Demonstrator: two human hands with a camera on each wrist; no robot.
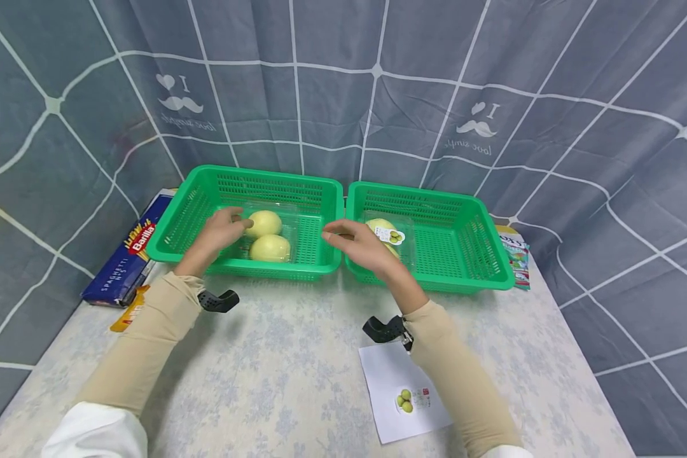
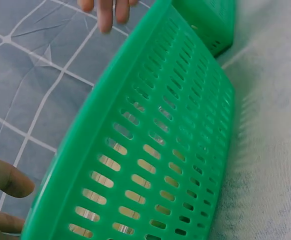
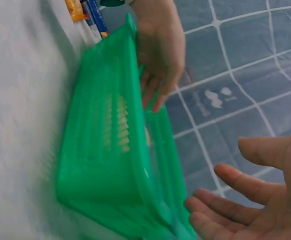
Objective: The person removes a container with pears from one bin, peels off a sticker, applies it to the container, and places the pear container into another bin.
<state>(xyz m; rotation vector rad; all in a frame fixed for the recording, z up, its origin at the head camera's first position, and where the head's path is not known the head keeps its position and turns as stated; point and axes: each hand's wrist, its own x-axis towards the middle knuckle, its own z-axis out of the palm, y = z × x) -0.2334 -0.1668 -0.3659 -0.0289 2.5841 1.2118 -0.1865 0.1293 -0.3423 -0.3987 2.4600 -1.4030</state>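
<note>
Note two yellow fruits (image 1: 269, 245) in clear box (image 1: 294, 219), inside left green basket (image 1: 286, 271). Left hand (image 1: 220, 230) near fruits, fingers relaxed. Right hand (image 1: 359, 243) over gap to right basket (image 1: 446, 235), fingers spread.

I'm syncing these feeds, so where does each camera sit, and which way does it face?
Head: on the person's head, facing forward and down over the left basket and right basket; left hand, right hand and sleeves show.
Left wrist: on the left wrist, facing the left basket's slotted front; parts of both hands show.
Right wrist: on the right wrist, facing leftward along the left basket; both hands show.
Shared: both wrist views show the left basket and curtain.
</note>
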